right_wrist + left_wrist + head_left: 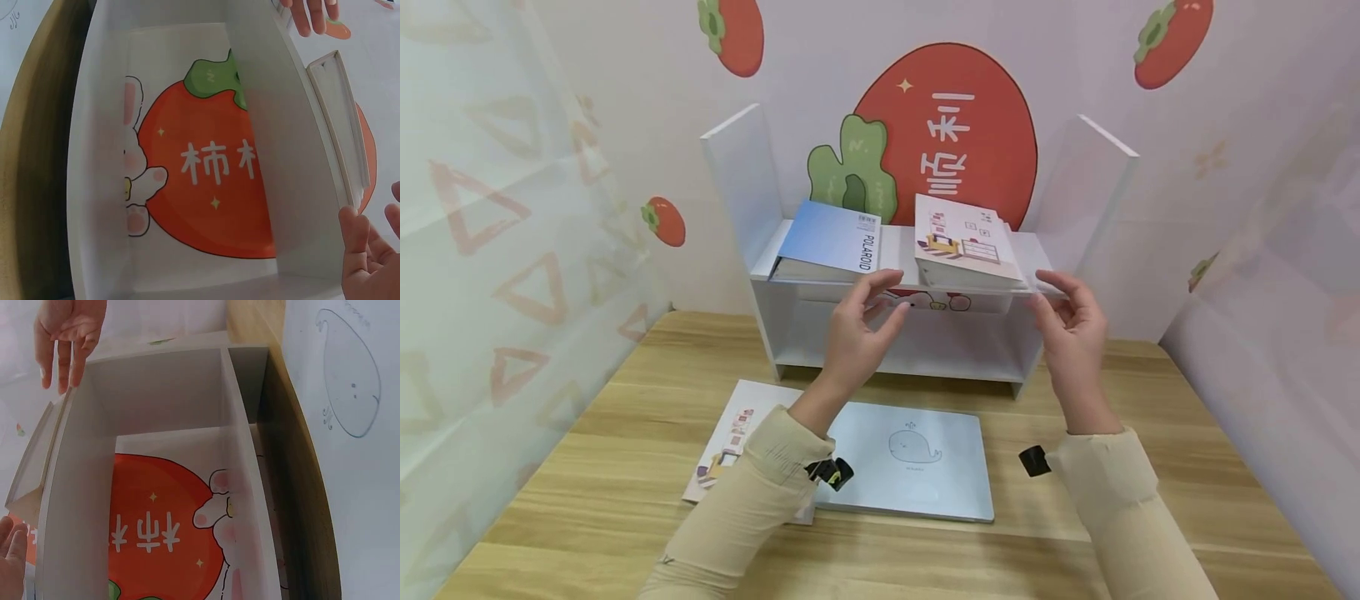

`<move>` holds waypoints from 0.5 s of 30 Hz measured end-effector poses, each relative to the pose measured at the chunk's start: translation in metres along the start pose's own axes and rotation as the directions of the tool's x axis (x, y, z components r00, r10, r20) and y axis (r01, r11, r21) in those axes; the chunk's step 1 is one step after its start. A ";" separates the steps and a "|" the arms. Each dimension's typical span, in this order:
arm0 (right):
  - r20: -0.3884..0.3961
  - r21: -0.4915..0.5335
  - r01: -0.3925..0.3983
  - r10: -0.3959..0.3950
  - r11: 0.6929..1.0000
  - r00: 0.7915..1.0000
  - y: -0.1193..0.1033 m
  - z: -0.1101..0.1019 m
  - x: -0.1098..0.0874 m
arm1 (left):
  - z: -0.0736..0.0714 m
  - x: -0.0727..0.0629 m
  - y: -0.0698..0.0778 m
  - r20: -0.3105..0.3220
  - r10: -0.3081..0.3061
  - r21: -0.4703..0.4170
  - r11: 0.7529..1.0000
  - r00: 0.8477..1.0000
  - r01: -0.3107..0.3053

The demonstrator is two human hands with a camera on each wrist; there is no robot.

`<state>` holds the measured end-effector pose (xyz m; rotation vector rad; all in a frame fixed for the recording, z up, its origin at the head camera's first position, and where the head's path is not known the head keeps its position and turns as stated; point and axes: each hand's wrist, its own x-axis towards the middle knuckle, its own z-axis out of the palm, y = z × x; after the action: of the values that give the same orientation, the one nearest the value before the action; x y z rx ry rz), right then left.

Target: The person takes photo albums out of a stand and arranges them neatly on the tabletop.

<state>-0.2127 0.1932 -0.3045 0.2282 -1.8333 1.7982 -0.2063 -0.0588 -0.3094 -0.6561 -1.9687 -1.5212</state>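
In the head view my left hand (pixel 859 329) is raised in front of the white shelf's (pixel 895 250) upper board, thumb and fingers apart with nothing between them. It is near a small stack of white illustrated books (pixel 964 237) and a blue book marked POLAROID (pixel 831 235). My right hand (pixel 1075 329) is by the board's right end, beside that stack, its fingers loosely bent and holding nothing. In the right wrist view the right fingertips (pixel 355 220) are close to the stack's corner; whether they touch it I cannot tell.
On the wooden table (pixel 1075 533) lie a pale blue book with a whale drawing (pixel 913 458) and a white illustrated book (pixel 730 442), partly covered by my left sleeve. The shelf has upright side panels (pixel 741 167) and a lower compartment (pixel 925 337). Printed sheets hang behind and beside it.
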 end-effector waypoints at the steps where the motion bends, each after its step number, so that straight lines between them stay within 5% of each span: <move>1: 0.000 -0.012 -0.002 0.002 1.000 1.000 0.000 0.002 0.002 | 0.001 0.001 0.000 0.002 -0.005 0.002 1.000 1.000 0.005; 15: 0.052 -0.141 -0.048 0.056 0.989 0.997 -0.002 0.009 0.007 | 0.009 0.014 0.002 0.050 -0.123 0.001 0.992 0.991 0.123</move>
<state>-0.2200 0.1860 -0.2992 0.1804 -2.0127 1.7041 -0.2161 -0.0492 -0.2997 -0.5887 -2.0799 -1.5936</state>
